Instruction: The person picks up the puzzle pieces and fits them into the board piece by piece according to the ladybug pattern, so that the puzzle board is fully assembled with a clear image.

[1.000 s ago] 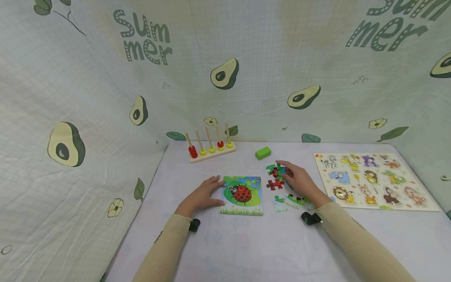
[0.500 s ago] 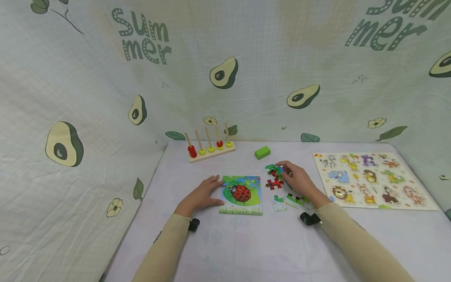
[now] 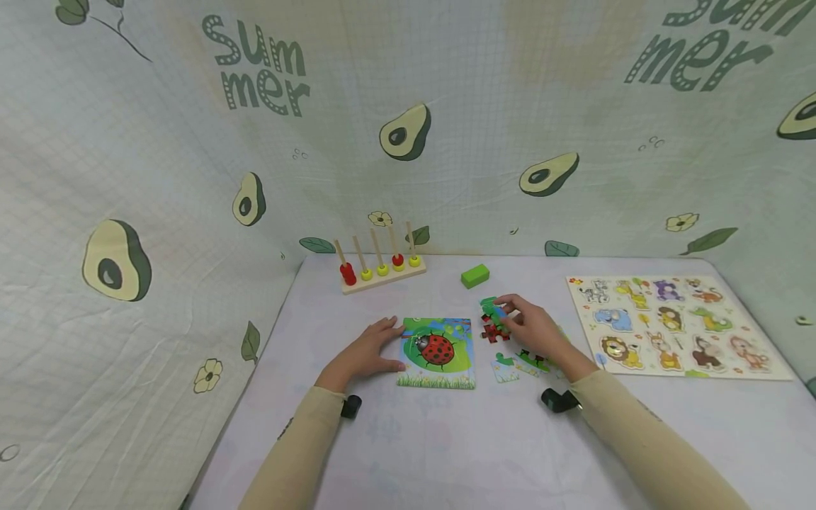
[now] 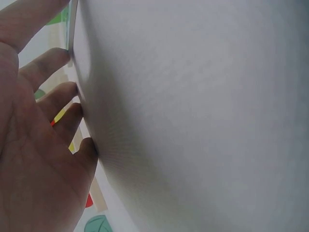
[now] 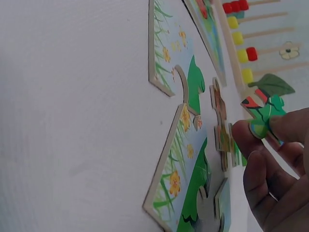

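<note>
My left hand [image 3: 366,353] rests on the table with fingers spread, its fingertips and thumb at the left edge of a square ladybug puzzle board [image 3: 437,354]. In the left wrist view the left hand [image 4: 43,125] has its fingertips down on the white cloth. The right hand [image 3: 542,334] pinches a green jigsaw piece [image 5: 265,112] with red and black on one corner between thumb and fingers. That piece is held over a small heap of loose pieces, where a red jigsaw piece [image 3: 492,333] shows. Nearer me lie grass-patterned jigsaw pieces [image 3: 506,372], larger in the right wrist view.
A wooden bead stacker [image 3: 382,277] with red and yellow beads stands at the back left. Right of it lies a green block [image 3: 475,276]. An animal peg puzzle board [image 3: 676,326] covers the right side of the table. Behind everything hangs a patterned cloth [image 3: 472,205].
The right hand has shifted slightly, tilting the green piece over the heap and covering more of the red piece. The left hand stays beside the ladybug board.
</note>
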`<action>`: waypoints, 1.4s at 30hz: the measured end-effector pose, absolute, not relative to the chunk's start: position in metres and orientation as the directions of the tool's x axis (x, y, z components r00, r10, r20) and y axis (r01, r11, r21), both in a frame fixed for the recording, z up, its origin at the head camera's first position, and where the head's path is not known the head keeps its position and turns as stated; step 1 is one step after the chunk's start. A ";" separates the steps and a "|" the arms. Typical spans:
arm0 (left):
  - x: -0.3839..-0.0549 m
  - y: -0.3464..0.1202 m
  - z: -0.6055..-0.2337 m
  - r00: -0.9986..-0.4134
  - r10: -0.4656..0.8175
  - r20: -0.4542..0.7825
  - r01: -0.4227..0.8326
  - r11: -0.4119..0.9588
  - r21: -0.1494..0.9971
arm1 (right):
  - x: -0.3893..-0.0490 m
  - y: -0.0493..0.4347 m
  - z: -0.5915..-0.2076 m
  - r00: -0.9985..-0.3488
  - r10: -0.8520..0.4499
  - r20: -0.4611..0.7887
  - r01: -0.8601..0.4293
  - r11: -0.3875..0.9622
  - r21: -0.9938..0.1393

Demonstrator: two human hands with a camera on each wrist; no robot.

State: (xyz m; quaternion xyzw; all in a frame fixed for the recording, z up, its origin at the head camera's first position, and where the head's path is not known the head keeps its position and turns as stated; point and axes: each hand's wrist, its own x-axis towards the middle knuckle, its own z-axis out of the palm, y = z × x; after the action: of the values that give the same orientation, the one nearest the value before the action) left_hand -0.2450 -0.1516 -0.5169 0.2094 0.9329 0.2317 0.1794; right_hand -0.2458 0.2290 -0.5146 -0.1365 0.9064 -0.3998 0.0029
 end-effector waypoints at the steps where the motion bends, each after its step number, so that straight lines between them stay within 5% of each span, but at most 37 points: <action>1: -0.245 -0.152 -0.517 -0.848 0.474 -0.237 0.308 0.805 0.508 | -0.246 0.229 -0.515 -0.960 -0.256 0.112 -0.254 0.636 -0.728; 42: -0.246 -0.153 -0.519 -0.849 0.470 -0.241 0.303 0.807 0.507 | -0.252 0.177 -0.522 -0.928 -0.342 0.146 -0.313 0.505 -0.804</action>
State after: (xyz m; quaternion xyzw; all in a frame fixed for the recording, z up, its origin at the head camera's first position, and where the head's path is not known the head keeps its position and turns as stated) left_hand -0.2464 -0.1528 -0.5194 0.2071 0.9332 0.2319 0.1804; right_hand -0.2519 0.1772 -0.5216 -0.1887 0.8673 -0.4603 0.0158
